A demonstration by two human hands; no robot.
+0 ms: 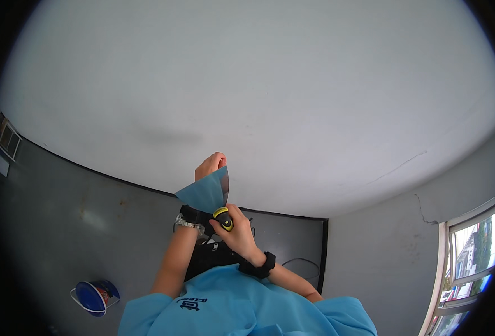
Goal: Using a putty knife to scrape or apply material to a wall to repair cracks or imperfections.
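Observation:
My right hand (239,235) grips the yellow and black handle (224,219) of a wide scraper, whose broad blade (205,190) points upward over my left forearm. Just beyond the blade, my left hand (210,164) is raised toward the white wall (247,89) with its fingers curled; the blade hides part of it, and anything in it is out of sight. A bracelet (188,222) and a black band circle my left wrist.
A blue bucket (85,294) stands on the grey floor (90,235) at lower left. A cable (309,263) lies near the corner. A grey wall with cracks (382,263) and a window (474,252) are at right; framed items (9,140) are at far left.

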